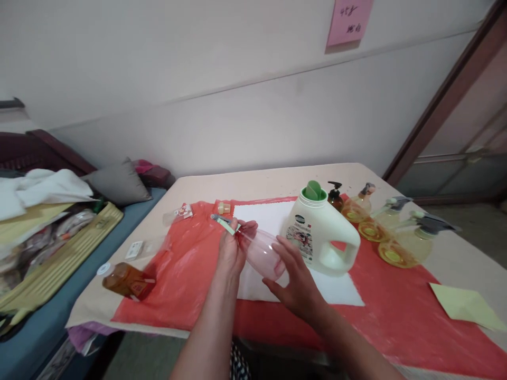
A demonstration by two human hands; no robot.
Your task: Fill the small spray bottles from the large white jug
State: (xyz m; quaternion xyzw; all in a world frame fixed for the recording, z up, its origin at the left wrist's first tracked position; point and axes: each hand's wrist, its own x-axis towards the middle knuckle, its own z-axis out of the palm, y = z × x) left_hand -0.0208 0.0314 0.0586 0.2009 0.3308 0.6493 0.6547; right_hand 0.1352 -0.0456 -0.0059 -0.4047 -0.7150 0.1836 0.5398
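Observation:
A clear, pinkish spray bottle (261, 254) is held tilted over the table, its spray head (225, 222) pointing up and to the left. My left hand (233, 250) grips it around the neck, just below the spray head. The fingers of my right hand (295, 274) curve round its rounded base. No liquid shows clearly inside. Just right of the bottle stands a large cream jug (330, 235) with a green spout in its open top and a printed label. A white sheet (257, 287) lies beneath them on a red plastic cover (190, 264).
Several spray bottles with yellow liquid (404, 248) and a dark pump bottle (336, 198) line the right side. An amber bottle (129, 279) with a white cap stands at left. A yellow paper (465, 306) lies at the right edge. A bed (43, 316) adjoins the table's left.

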